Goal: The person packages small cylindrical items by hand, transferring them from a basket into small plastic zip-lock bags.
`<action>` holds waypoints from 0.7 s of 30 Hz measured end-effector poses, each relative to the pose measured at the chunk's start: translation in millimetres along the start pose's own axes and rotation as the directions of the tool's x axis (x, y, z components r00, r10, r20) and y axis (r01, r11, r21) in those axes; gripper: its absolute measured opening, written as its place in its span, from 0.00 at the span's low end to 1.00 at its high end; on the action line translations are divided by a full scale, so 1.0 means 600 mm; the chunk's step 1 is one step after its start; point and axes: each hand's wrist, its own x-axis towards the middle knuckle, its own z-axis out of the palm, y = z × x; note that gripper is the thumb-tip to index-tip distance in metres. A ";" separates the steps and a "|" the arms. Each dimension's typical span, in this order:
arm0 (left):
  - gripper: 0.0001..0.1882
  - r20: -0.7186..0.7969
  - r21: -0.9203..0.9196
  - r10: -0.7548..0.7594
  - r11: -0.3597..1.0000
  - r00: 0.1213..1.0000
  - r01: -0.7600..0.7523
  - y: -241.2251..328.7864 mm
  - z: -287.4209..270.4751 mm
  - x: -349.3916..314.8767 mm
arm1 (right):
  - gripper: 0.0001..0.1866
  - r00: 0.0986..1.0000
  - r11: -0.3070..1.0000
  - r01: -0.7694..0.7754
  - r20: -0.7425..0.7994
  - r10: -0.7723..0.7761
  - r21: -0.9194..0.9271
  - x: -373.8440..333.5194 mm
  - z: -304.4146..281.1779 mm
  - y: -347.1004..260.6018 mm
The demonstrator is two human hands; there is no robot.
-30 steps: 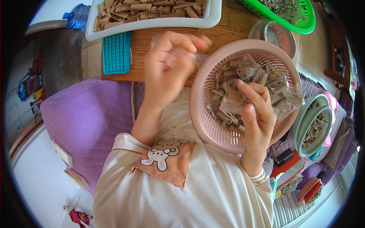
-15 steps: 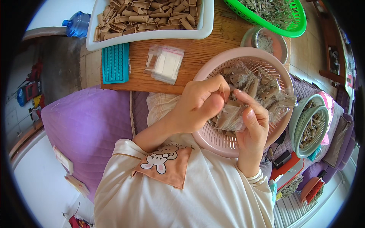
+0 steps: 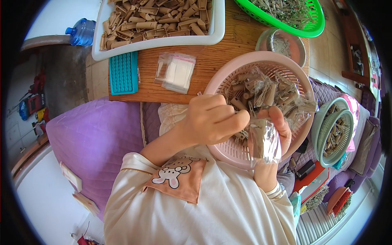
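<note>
Above the near side of the pink basket (image 3: 220, 75), my right hand (image 3: 281, 126) grips a small clear plastic bag (image 3: 267, 143). Brownish content shows through the shiny film. Close beside the bag, my left hand (image 3: 214, 120) is curled shut with its knuckles up. A tiny pale tip (image 3: 199, 93) pokes out past its far side; what the fingers pinch is hidden. Inside the basket lie several filled clear bags (image 3: 281, 96) with brown half-tube pieces and dry plant stems.
A stack of empty clear bags (image 3: 178, 73) and a teal ridged tray (image 3: 123, 73) lie on the wooden table (image 3: 143, 87). Behind are a white tub (image 3: 163, 42) of brown pieces, a green basket (image 3: 281, 29) of dried plants and a round container (image 3: 302, 53). Green baskets (image 3: 320, 136) stand at right.
My left hand has turned into a fist and moved slightly nearer me. The bag in my right hand has swung upright, its shiny side now showing.
</note>
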 end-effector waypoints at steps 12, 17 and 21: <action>0.04 -0.149 -0.083 -0.248 0.968 0.957 0.238 -0.037 -0.001 -0.024 | 0.14 0.868 0.285 0.097 -0.059 -0.492 -0.954 -0.002 0.015 -0.038; 0.07 -0.209 0.033 -0.681 0.712 0.702 0.701 -0.105 -0.052 -0.051 | 0.10 0.545 -0.570 -0.244 0.375 -0.750 -0.785 0.004 0.040 -0.047; 0.15 -0.196 0.387 -0.796 0.474 0.573 0.791 -0.158 -0.080 -0.087 | 0.22 0.644 -0.956 -0.061 0.720 -0.258 -0.288 -0.010 0.034 -0.035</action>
